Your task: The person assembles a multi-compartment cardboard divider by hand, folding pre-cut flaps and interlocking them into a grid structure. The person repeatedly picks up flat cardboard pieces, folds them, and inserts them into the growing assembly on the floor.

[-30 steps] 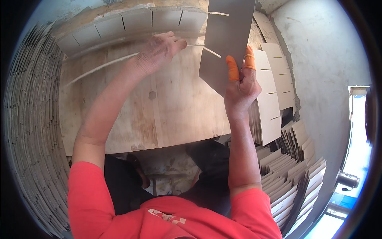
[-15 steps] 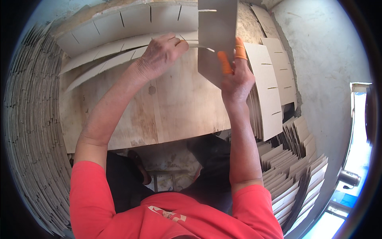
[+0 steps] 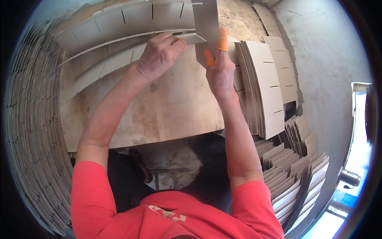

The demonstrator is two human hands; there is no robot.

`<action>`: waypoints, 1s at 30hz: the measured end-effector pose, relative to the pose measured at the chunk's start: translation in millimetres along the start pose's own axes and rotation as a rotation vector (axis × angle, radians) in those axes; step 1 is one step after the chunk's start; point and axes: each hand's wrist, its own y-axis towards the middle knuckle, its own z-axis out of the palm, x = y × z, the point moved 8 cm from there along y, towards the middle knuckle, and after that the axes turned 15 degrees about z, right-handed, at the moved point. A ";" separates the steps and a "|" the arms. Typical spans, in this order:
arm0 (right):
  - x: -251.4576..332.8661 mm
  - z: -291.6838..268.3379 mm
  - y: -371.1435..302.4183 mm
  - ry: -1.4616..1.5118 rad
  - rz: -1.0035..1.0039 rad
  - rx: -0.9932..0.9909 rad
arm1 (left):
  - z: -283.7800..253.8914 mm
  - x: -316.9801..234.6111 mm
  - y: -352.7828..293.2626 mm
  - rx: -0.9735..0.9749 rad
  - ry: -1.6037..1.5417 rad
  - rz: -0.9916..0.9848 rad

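Here, between left fingers (image 3: 180, 46) sits a slotted strip (image 3: 115, 61); right fingers (image 3: 223, 40) clamp a board (image 3: 206, 20).

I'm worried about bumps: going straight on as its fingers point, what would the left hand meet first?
Beyond the cardboard strip it holds, the left hand would probably first meet the grey panel in the right hand, though depth is hard to judge from this view.
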 end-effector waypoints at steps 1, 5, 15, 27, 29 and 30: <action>0.8 2.9 1.4 0.014 0.005 0.021 | -1.3 2.5 -2.8 0.002 -0.002 -0.014; 2.7 11.8 4.6 0.063 0.053 0.106 | -3.0 5.5 -9.3 0.053 -0.049 -0.048; -10.1 19.5 -1.7 0.051 0.157 0.064 | 14.3 90.4 -47.2 0.537 -0.245 -0.543; 2.3 18.3 -1.7 0.080 0.084 0.002 | 38.1 114.4 -49.9 0.529 0.030 -0.303; -1.8 15.2 -0.1 0.072 0.128 0.007 | 25.3 109.5 -31.1 0.448 0.053 -0.287; -4.1 13.4 -0.4 0.070 0.149 0.011 | 22.8 106.2 -25.8 0.418 0.014 -0.304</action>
